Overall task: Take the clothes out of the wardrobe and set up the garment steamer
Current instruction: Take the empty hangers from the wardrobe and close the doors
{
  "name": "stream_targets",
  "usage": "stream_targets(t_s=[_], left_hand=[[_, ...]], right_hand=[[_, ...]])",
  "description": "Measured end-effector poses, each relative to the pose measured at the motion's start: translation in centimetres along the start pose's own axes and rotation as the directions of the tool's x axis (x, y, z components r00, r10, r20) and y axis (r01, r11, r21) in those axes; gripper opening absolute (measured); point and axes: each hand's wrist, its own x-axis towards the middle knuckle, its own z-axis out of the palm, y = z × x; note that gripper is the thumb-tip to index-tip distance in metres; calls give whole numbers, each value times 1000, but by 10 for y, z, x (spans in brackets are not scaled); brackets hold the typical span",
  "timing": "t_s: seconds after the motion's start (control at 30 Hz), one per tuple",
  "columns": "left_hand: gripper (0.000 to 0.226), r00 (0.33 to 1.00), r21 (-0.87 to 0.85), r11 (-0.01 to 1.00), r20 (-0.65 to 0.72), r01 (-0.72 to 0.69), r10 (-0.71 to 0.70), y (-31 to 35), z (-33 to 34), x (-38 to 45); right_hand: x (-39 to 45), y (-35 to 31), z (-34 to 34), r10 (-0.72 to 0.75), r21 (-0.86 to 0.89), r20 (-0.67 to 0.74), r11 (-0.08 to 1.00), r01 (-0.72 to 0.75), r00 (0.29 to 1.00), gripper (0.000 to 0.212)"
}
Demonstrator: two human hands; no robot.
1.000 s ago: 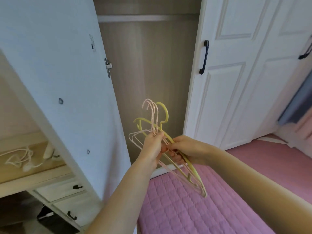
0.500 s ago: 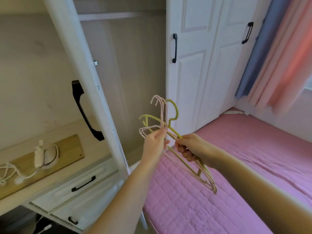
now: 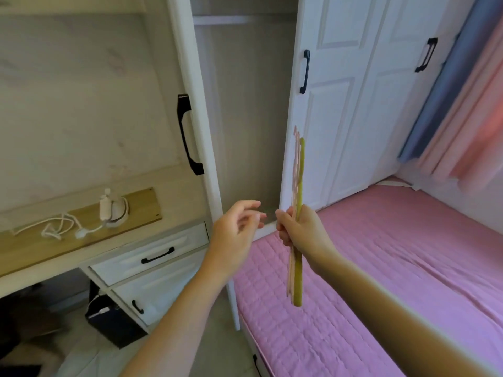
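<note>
My right hand [image 3: 300,229] grips a bunch of plastic hangers [image 3: 297,186], pink ones and a yellow-green one, seen edge-on and held upright in front of the wardrobe. My left hand [image 3: 236,227] is just left of them, fingers spread and holding nothing. The wardrobe [image 3: 245,104] stands open; the part of its inside that I can see has bare wood-grain walls and a rail near the top, with no clothes in sight. Its open door [image 3: 194,110] with a black handle swings out to the left. No garment steamer is in view.
A bed with a pink quilted cover [image 3: 367,268] fills the lower right. Left of the door is a desk [image 3: 54,240] with a white charger and cable [image 3: 109,210], and drawers [image 3: 152,257] below. Closed wardrobe doors [image 3: 353,104] and pink-blue curtains [image 3: 462,104] lie to the right.
My left hand has let go of the hangers and drawn back to the left. My right hand has turned the bunch edge-on and upright. My view has swung right.
</note>
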Motion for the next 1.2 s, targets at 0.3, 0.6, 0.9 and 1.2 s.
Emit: stream_targets(t_s=[0.3, 0.6, 0.9, 1.2], left_hand=[[18, 962, 4, 1000, -271, -20, 20, 16, -47, -24], [26, 917, 100, 990, -377, -98, 129, 30, -95, 20], [24, 965, 60, 976, -151, -207, 214, 41, -112, 62], [23, 907, 108, 926, -190, -361, 376, 23, -105, 71]], right_hand=[[-27, -4, 42, -111, 0, -122, 994, 112, 986, 25], [-24, -26, 86, -141, 137, -245, 974, 178, 959, 29], [2, -41, 122, -198, 27, -395, 974, 226, 897, 40], [8, -39, 129, -212, -18, -477, 973, 232, 853, 36]])
